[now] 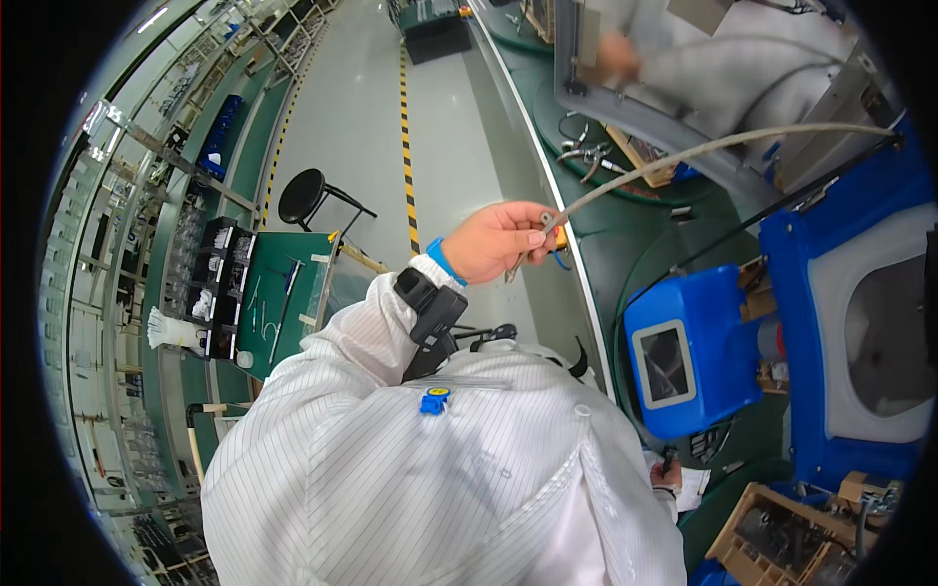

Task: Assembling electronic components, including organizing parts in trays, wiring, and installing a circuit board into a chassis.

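My left hand [491, 242] is raised at the middle of the view, thumb and fingers pinched on the end of a grey cable [674, 159]. Small metal ends stick out by the fingers. From there the cable arches up to the right, to a blue-framed machine [782, 244]. Low on the right, my right hand [667, 476] shows only in part at the bench edge. Its fingers are bent against a small black piece [669, 456], whose kind I cannot make out. Beside that hand stands a blue box with a screen [684, 361].
The green bench [611, 264] runs along my right, with hand tools [586, 156] on it. A wooden parts box [772, 537] sits lower right. Behind a grey frame a co-worker's blurred hand [616, 59] shows. On the left are a black stool [303, 195] and shelving [127, 146].
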`<state>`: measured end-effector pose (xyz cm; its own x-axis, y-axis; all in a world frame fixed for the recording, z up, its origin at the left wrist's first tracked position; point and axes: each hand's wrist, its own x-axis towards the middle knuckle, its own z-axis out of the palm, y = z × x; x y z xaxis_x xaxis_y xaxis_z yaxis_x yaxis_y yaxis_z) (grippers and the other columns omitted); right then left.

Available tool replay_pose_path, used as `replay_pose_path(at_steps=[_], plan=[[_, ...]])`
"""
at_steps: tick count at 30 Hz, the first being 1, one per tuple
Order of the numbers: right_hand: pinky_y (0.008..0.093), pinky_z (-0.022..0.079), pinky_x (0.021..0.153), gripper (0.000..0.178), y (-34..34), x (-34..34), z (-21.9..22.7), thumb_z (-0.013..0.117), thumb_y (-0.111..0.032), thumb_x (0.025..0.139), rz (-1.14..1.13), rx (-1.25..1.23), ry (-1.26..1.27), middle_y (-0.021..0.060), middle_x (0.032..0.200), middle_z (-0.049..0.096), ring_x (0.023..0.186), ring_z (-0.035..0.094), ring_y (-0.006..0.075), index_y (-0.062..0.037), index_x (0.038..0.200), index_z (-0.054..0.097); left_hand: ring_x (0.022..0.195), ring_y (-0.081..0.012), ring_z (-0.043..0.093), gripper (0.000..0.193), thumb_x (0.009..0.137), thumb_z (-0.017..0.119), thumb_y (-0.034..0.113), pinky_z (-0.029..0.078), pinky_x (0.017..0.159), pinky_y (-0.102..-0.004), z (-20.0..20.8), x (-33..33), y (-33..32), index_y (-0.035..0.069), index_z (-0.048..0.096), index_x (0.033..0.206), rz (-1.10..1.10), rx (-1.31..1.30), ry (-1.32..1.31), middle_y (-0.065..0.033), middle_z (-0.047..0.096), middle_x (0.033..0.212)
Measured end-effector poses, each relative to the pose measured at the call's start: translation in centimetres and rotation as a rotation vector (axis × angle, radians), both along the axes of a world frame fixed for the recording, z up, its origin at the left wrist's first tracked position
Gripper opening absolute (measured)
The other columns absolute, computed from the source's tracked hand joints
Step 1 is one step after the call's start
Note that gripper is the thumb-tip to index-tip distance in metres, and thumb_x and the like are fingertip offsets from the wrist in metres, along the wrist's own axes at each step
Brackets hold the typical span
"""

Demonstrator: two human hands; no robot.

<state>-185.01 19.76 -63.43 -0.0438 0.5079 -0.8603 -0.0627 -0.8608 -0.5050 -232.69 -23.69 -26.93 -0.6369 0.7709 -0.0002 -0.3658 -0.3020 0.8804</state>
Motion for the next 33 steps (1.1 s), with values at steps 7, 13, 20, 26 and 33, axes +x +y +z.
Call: replay_pose_path(at_steps=[7, 13, 20, 26, 33], plan=[[0.0268, 0.049, 0.063, 0.022, -3.8, 2.7, 9.7, 0.058, -0.029, 0.099, 0.125, 0.207, 0.272, 0.0029, 0.091, 0.066, 0.073, 0.059, 0.0141, -0.0082, 0.105, 0.061, 0.094, -0.0145, 0.063, 0.029, 0.097, 0.057, 0.009, 0.050, 0.083, -0.0285, 0.4, 1.1, 0.4, 0.000, 0.056, 0.124, 0.011, -0.208, 0.192, -0.0075, 0.067, 0.099], [0.0307, 0.049, 0.072, 0.028, -10.2, -8.3, 23.7, 0.059, -0.023, 0.098, 0.567, 0.425, 0.556, 0.0053, 0.109, 0.066, 0.082, 0.061, 0.0162, -0.0065, 0.121, 0.058, 0.092, -0.0105, 0.061, 0.020, 0.096, 0.059, 0.010, 0.049, 0.080, -0.0267, -1.7, 1.0, 0.2, -0.002, 0.062, 0.112, -0.236, -0.455, 0.478, -0.0057, 0.068, 0.099], [0.0292, 0.052, 0.069, 0.040, -18.8, -27.5, 33.4, 0.057, -0.008, 0.095, 1.059, 0.562, 0.510, 0.0116, 0.107, 0.065, 0.080, 0.065, 0.0183, 0.0051, 0.132, 0.050, 0.072, -0.0096, 0.063, 0.022, 0.096, 0.061, 0.018, 0.052, 0.062, -0.0248, -4.0, 1.7, 0.6, -0.003, 0.064, 0.103, -0.046, -0.598, 0.270, -0.0048, 0.065, 0.083], [0.0228, 0.048, 0.059, 0.035, -26.2, -36.6, 34.2, 0.055, -0.009, 0.096, 1.175, 0.620, 0.500, 0.0085, 0.094, 0.067, 0.068, 0.062, 0.0110, 0.0064, 0.127, 0.054, 0.058, -0.0135, 0.062, 0.027, 0.098, 0.060, 0.024, 0.051, 0.048, -0.0254, -4.5, 2.4, -0.1, -0.003, 0.063, 0.099, 0.066, -0.505, 0.025, -0.0060, 0.062, 0.074], [0.0237, 0.048, 0.065, 0.045, -28.3, -38.5, 37.7, 0.054, -0.009, 0.097, 1.469, 0.616, 0.617, 0.0079, 0.099, 0.065, 0.073, 0.059, 0.0104, 0.0045, 0.138, 0.044, 0.058, -0.0138, 0.061, 0.026, 0.100, 0.055, 0.027, 0.049, 0.048, -0.0246, -4.2, 1.2, -2.8, 0.001, 0.058, 0.099, -0.071, -0.308, -0.212, -0.0056, 0.062, 0.077]])
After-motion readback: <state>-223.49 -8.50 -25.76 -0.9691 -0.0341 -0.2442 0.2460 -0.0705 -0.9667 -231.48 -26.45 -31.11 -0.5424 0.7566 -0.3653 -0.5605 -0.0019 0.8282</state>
